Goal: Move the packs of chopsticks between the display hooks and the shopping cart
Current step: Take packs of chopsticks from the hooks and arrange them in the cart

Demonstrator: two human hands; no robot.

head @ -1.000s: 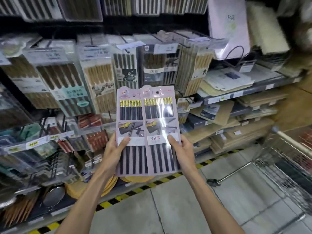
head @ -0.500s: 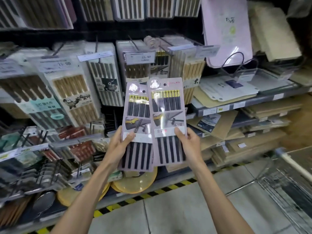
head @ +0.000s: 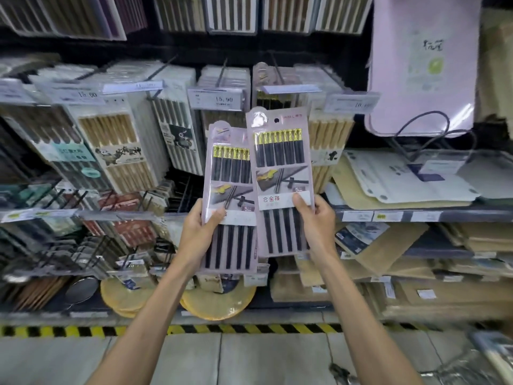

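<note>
The aisle had a grey tiled floor (head: pixel 249 359), and what looked like a corner of the cart (head: pixel 491 354) showed at the lower right, well apart from the hands. Nearest, the left hand (head: pixel 198 232) gripped one pack (head: pixel 230 190) at its middle, thumb across the front. The right hand (head: pixel 315 218) gripped a second pack (head: pixel 283 176) the same way, its edge overlapping the first. Both packs stood upright, long axes vertical, hang holes at the top. The second pack was held higher, its hole just below and in front of a hook (head: pixel 276 69) behind a price strip (head: pixel 290 88), where like packs seemed to hang. By that, the right hand was nearer the hook. The move would likely need a lift, then a push back along the hook.
</note>
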